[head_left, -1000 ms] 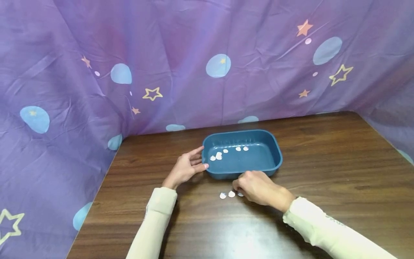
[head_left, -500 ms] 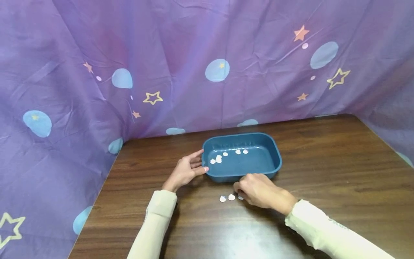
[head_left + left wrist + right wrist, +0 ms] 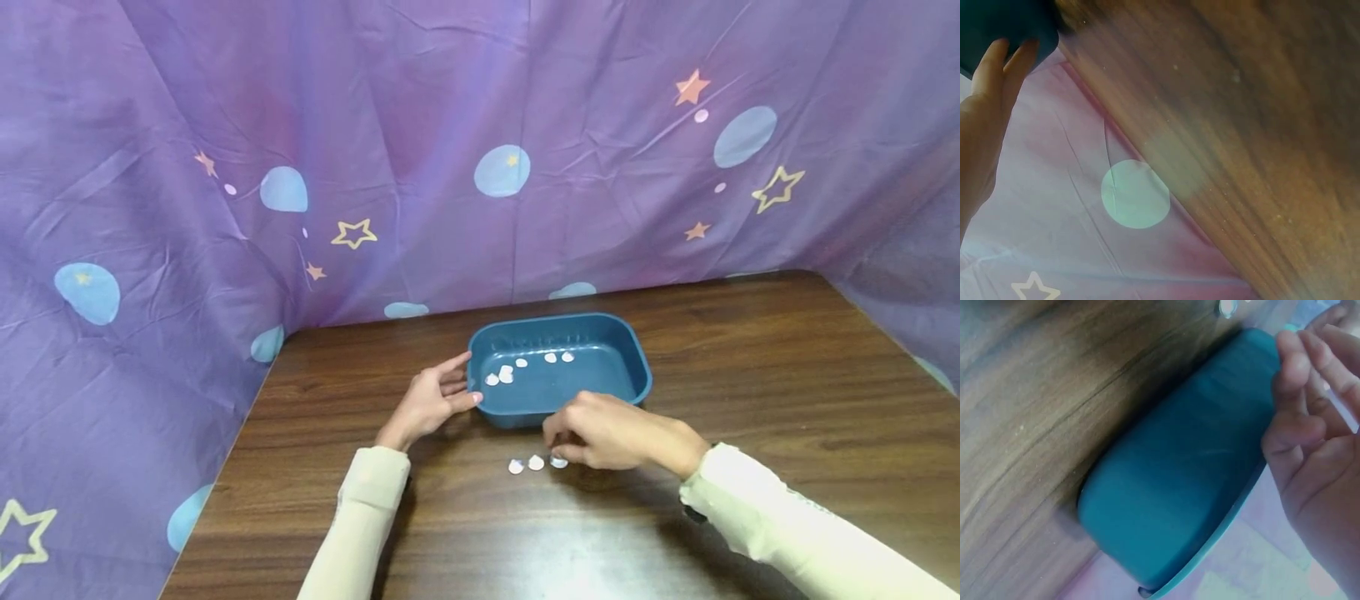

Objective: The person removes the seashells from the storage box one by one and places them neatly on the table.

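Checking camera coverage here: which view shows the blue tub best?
The head view: it shows the tub nearly whole, inside included. The left wrist view shows a cropped part; the right wrist view, mainly its outer wall.

Your right hand (image 3: 611,431) has turned and shifted slightly right; thumb and index now show a gap. More of your rightmost white disc (image 3: 558,463) is uncovered. Your head view tipped up slightly.

Table (image 3: 765,392): we record a brown wood-grain finish.
Cloth (image 3: 405,108): we observe purple, creased, behind the table and at both sides.
Print: we note pale-blue blobs (image 3: 502,171), orange stars (image 3: 692,87), yellow star outlines (image 3: 354,234).
Glare (image 3: 577,575): we find white, on the table's near part.
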Available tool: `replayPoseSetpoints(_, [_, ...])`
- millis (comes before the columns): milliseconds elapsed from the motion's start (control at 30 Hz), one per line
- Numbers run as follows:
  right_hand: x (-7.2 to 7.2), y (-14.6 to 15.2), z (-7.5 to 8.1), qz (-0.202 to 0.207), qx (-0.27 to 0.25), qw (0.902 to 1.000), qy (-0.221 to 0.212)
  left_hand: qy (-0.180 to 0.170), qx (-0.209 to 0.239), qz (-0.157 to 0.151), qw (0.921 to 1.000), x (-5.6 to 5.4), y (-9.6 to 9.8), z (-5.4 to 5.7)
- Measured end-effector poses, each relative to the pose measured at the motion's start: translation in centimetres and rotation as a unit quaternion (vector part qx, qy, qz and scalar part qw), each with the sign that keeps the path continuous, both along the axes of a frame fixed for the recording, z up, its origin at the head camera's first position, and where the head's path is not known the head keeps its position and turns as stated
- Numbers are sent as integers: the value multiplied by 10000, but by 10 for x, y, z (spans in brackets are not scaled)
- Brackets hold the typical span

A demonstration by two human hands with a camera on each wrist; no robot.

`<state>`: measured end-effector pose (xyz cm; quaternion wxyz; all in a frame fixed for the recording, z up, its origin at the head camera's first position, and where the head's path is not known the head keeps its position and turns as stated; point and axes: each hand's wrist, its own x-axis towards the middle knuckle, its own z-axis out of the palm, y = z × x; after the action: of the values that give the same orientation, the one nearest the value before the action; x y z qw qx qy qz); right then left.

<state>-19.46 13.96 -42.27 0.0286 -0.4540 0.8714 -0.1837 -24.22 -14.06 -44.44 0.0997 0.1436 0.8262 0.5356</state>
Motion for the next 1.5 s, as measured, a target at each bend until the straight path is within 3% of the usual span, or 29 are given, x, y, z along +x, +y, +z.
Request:
replayPoseSetpoints(233, [-10,3,4,229,-351,9939,-1020,-17,39,7,10000,0,0,-1])
replayPoseSetpoints(367, [-15,5,10,164,-428,9914,-1229,-2,47,22,10000,0,0,-1])
replayPoseSetpoints(733, [-28,5,21,-1,-433,9956,-829,3,-4,70,10000,2,-1,0])
replayPoseSetpoints(1500, [-57,14,17,-564,-594,9951,-552,21,-24,49,10000,1,1,1])
